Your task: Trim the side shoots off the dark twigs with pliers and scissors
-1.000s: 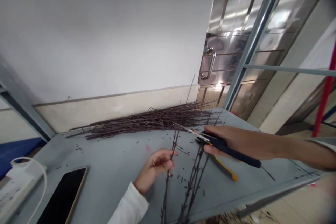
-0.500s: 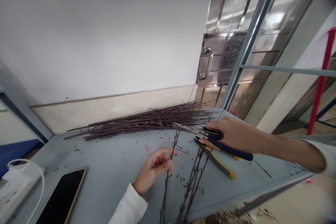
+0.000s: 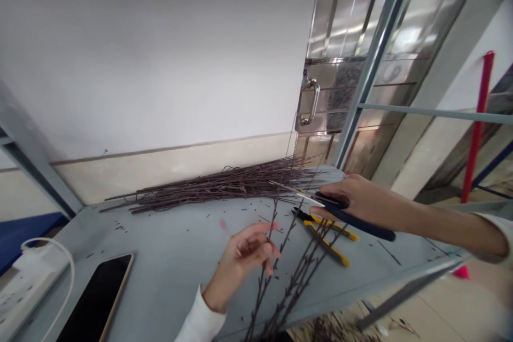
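Left hand (image 3: 244, 262) with grip closed on one twig (image 3: 274, 214), a second twig (image 3: 289, 230) now alongside (right hand (image 3: 363, 202), grip around scissors (image 3: 352, 220)).

tabletop (image 3: 160, 267): smooth, matt grey, possibly painted metal. door (image 3: 336, 91): polished metal, streaked with glare. twigs (image 3: 216, 184): woody, rough, matt dark brown. scissors (image 3: 344, 214): shiny metal blades, matt dark handles. phone (image 3: 96, 299): glossy black face. power strip (image 3: 24, 288): smooth white plastic.

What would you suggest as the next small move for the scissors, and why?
Perhaps ease the scissors closer to the twig in the left hand: the right hand holds them ready, their blades beyond the pinching fingers.
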Demonstrator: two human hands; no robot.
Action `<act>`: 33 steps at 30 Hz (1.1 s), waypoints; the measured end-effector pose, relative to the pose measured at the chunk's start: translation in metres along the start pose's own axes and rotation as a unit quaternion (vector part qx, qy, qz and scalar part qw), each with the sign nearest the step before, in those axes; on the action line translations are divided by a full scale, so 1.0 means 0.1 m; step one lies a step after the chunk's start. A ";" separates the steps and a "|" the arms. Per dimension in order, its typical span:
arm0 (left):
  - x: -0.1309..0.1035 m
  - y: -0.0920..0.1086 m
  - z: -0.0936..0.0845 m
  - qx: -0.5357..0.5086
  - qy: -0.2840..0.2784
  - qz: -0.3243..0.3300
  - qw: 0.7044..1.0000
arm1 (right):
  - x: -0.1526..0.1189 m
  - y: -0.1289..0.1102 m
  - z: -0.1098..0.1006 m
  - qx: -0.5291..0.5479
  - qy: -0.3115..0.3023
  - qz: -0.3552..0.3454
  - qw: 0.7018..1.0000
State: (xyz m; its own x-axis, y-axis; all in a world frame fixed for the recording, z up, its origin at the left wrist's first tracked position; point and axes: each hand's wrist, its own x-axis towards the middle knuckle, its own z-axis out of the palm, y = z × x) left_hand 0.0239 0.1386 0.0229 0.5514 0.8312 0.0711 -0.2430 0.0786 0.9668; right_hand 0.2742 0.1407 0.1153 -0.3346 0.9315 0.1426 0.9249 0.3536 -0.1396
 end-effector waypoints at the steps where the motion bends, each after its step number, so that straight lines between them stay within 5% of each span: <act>1: -0.01 0.00 0.00 -0.005 0.004 -0.002 1.000 | -0.01 0.00 -0.01 0.002 -0.001 0.001 1.000; 9: -0.01 0.11 0.16 -0.016 0.004 -0.030 0.999 | -0.14 -0.03 -0.13 0.023 -0.023 -0.036 0.999; 13: -0.01 0.11 0.30 0.073 0.101 0.007 0.992 | -0.19 -0.03 -0.17 0.075 -0.079 0.010 0.994; 20: -0.10 -0.09 0.49 0.371 0.262 0.146 0.879 | -0.18 -0.01 -0.19 0.124 -0.147 0.025 0.981; 28: -0.10 -0.24 0.54 0.520 0.288 0.182 0.784 | -0.18 -0.21 -0.25 0.141 -0.164 0.065 0.974; 33: -0.11 -0.27 0.52 0.540 0.295 0.203 0.762 | -0.16 -0.34 -0.31 0.116 -0.131 0.080 0.981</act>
State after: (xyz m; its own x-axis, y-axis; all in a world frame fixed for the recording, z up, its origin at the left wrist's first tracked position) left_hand 0.0655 0.0991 0.0087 0.0728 0.7941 0.6034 0.6754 -0.4844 0.5560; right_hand 0.2542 0.1109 0.1477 -0.2511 0.9560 -0.1517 0.9136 0.1823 -0.3634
